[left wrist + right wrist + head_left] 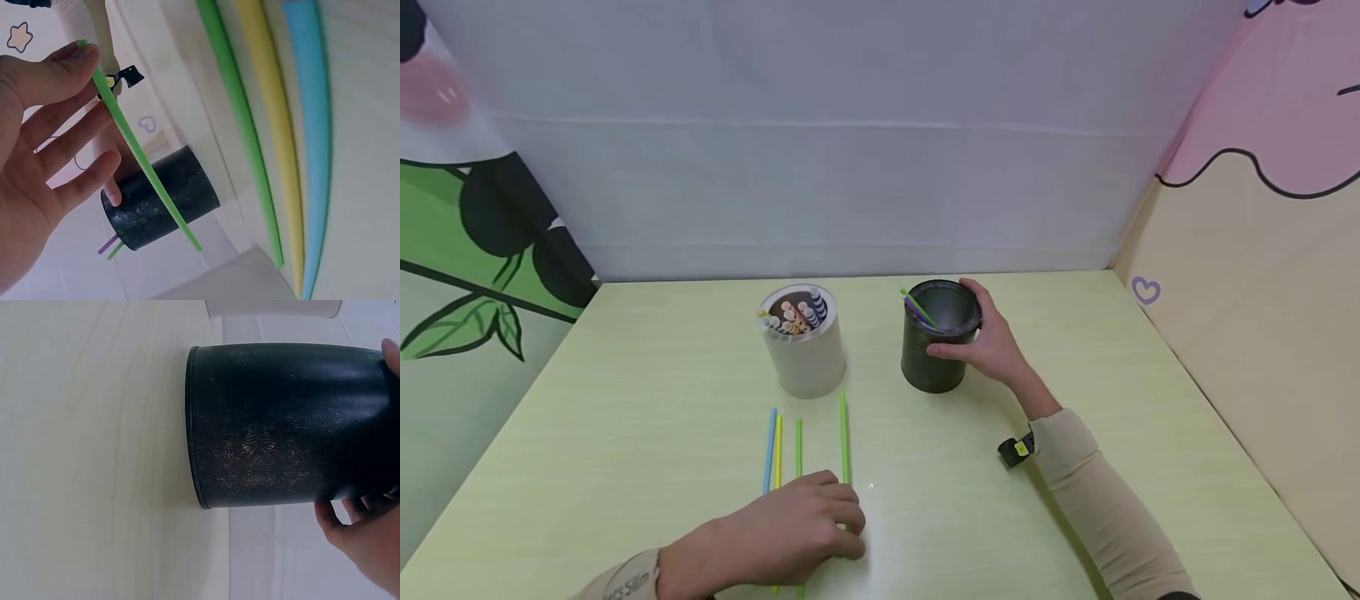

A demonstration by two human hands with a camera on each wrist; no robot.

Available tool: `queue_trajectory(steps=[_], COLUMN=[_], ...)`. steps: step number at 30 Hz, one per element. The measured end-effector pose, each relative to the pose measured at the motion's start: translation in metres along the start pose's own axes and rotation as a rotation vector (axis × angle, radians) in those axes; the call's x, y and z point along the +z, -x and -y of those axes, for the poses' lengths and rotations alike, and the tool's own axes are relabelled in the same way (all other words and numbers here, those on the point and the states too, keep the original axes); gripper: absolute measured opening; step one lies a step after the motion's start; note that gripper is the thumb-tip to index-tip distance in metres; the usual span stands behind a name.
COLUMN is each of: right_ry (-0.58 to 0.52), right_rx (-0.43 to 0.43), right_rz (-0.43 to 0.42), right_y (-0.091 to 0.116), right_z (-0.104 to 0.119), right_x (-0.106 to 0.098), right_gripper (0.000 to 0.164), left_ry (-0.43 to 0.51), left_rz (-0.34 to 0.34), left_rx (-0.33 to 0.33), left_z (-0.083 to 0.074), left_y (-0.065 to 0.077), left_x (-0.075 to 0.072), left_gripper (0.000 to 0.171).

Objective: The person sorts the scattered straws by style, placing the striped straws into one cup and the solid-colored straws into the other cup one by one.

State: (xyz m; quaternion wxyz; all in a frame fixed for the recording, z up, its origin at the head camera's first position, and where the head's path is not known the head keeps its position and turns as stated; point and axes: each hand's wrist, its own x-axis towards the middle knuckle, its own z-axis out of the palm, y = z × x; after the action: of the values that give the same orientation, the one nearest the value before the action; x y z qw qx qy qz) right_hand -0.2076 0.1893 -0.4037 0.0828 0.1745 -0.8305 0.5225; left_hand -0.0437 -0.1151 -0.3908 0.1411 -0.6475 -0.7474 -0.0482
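Note:
My left hand point(790, 529) is over the front of the table and pinches a green straw point(140, 156) near its end, between thumb and forefinger. The other fingers are spread in the left wrist view. Beside that hand lie another green straw point(799, 442), a yellow straw point(778, 450) and a blue straw point(769, 450), partly hidden beneath it in the head view. My right hand point(992, 342) grips a black cup point(269, 425) around its upper side. Inside the cup lean a green straw point(917, 306) and a purple straw point(913, 309).
A white cup point(808, 367) full of straws or sticks, some with striped ends, stands left of the black cup. The pale table point(647, 400) meets a light cloth wall point(850, 192) at the back, with printed side panels left and right.

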Motion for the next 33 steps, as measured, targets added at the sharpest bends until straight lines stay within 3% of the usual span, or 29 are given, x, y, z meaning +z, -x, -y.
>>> queue_trajectory(steps=[5,11,15,22,29,33], right_ry=[-0.001,-0.004,-0.007,0.004,-0.002,-0.004], right_rx=[0.0,0.004,0.007,0.006,-0.001,-0.006], right_rz=[-0.001,0.001,0.005,0.003,0.0,-0.003], right_y=[0.001,0.001,0.001,0.001,0.001,0.001], right_z=[0.0,0.001,0.002,0.001,0.001,0.002], right_x=[0.001,0.0,0.0,0.001,0.001,0.0], right_gripper=[0.103,0.104,0.104,0.104,0.103,0.104], left_ry=[-0.024,-0.084,-0.118,-0.193,-0.182,-0.151], left_rz=[-0.044,-0.09,-0.129,-0.276,-0.368,-0.481], left_rx=[0.011,0.024,0.025,0.11,0.158,0.185], left_z=[0.004,0.009,0.01,0.014,0.018,0.019], left_y=[-0.003,-0.009,-0.013,-0.021,-0.024,-0.029], left_x=[-0.01,-0.03,-0.042,-0.056,-0.062,-0.065], left_gripper=[0.032,0.053,0.049,0.036,0.031,0.027])
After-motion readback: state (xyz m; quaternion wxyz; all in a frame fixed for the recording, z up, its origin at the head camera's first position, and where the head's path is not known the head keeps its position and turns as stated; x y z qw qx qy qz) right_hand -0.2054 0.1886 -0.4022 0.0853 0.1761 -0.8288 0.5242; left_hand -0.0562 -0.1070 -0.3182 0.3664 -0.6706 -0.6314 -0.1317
